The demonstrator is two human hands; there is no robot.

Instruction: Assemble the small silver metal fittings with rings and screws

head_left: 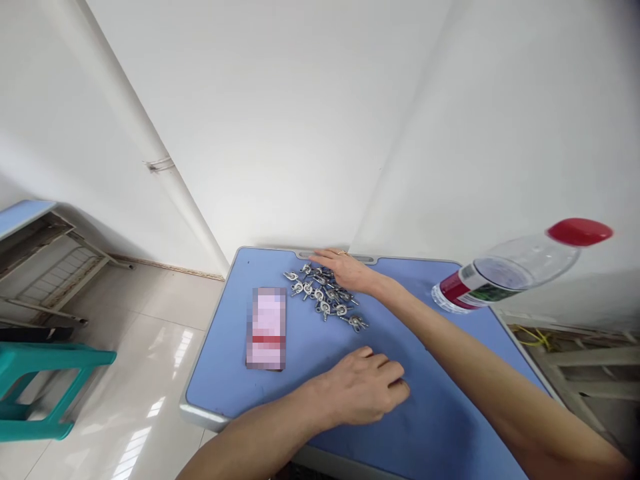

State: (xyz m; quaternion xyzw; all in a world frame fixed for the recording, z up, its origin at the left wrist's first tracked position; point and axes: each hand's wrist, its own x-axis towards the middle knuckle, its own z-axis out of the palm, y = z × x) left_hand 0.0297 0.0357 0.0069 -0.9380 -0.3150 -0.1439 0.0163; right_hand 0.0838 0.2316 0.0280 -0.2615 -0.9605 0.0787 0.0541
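Note:
A loose pile of small silvery metal fittings [320,292], with rounded loops and thin pins, lies on the blue desk top [300,393]. My right hand [345,270] reaches over the far side of the pile, its fingers stretched out to the left and a ring on one of them. It covers some of the fittings. Nearer to me, my left hand [370,387] rests low over the desk with its fingers curled in. Whatever may be inside it is hidden. One fitting [356,323] lies slightly apart, between the pile and my left hand.
Left of the pile lies a phone-shaped flat object [267,328], its face blurred out. A clear bottle [493,280] with a red cap stands at the desk's right. White walls rise behind. A green stool [55,380] and another desk [30,217] are at left.

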